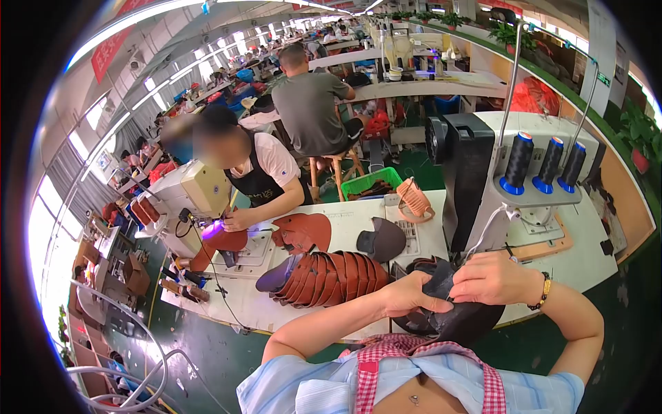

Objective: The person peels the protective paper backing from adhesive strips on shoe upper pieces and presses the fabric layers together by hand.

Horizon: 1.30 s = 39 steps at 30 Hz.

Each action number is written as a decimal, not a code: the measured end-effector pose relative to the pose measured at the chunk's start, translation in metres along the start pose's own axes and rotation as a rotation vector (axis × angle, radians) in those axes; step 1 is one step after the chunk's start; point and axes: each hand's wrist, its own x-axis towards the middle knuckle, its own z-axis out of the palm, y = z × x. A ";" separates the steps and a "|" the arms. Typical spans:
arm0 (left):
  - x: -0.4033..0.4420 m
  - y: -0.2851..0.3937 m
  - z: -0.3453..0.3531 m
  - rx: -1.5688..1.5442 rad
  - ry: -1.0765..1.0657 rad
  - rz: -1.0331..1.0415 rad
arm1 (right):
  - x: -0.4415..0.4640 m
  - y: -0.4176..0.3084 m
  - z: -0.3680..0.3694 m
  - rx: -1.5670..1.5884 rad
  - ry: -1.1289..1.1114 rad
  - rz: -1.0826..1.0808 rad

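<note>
My left hand [415, 295] is closed on the left side of a black leather piece [465, 321], thumb on top. The fingers of my right hand [493, 277] pinch the upper edge of the same piece, close to my left thumb. Whether the right fingers hold anything smaller cannot be made out. More dark pieces lie partly hidden beneath and behind my left hand. Left of my hands, a row of stacked reddish-brown leather pieces [334, 278] lies on the white table [348, 219]. A dark cap-shaped piece [383, 239] lies just beyond my left hand.
A black and white sewing machine [469, 148] with black thread spools [518, 164] stands at the right. Across the table a co-worker [265, 162] works at another machine [196, 196]. A green basket [372, 181] and a tan woven holder [414, 201] are near the far edge.
</note>
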 end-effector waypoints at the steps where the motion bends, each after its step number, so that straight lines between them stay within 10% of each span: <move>1: 0.000 0.002 0.000 0.021 -0.002 0.010 | 0.000 0.001 0.001 0.004 0.005 -0.002; 20: -0.003 0.009 0.004 0.288 0.042 0.120 | -0.003 -0.014 0.021 0.457 0.075 0.432; 27: -0.002 0.016 0.009 0.391 0.188 0.146 | 0.004 -0.019 0.025 -0.003 0.128 0.461; 31: -0.003 0.030 0.007 0.301 0.226 0.113 | -0.002 0.001 0.012 0.799 0.256 0.835; 39: -0.001 0.027 -0.007 0.361 0.231 0.064 | -0.011 0.024 0.024 0.792 -0.130 0.915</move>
